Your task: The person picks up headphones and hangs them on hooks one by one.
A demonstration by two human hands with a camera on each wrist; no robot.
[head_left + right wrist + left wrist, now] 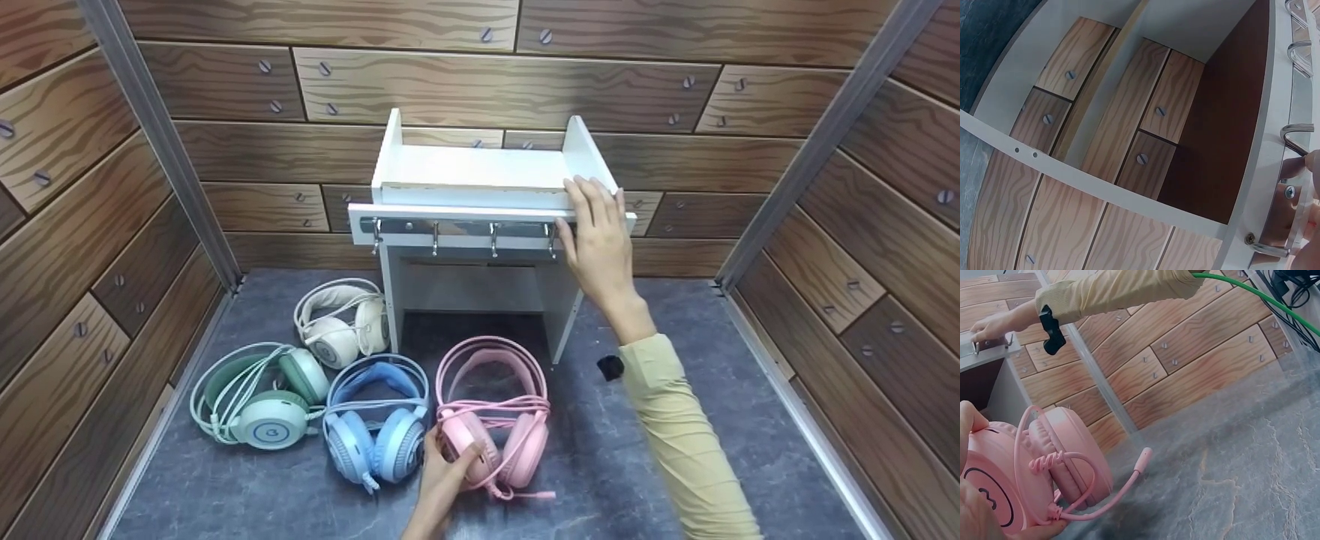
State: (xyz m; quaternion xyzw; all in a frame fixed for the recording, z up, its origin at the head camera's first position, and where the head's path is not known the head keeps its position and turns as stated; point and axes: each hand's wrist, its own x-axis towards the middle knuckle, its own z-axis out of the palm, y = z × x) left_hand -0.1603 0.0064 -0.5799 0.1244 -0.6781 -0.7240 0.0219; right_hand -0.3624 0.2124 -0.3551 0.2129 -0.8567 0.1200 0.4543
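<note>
Pink headphones (491, 412) with a bundled cord and a microphone stand on the grey floor. My left hand (442, 476) grips their left ear cup, its thumb across the cup's front; in the left wrist view the right ear cup (1075, 455) and microphone (1143, 460) show. Up on a white shelf unit (480, 165), my right hand (604, 247) rests at the right end of the hook board (465, 236), fingers over the upper edge and thumb beside the last hook. That hand's fingertips touch the metal plate near a hook (1297, 138) in the right wrist view.
Blue headphones (377, 427) stand just left of the left hand. Green headphones (262, 401) and cream headphones (345, 322) lie farther left, beside the unit's left leg. Wood-patterned walls (487, 82) with metal corner posts (795, 142) enclose the floor (750, 390).
</note>
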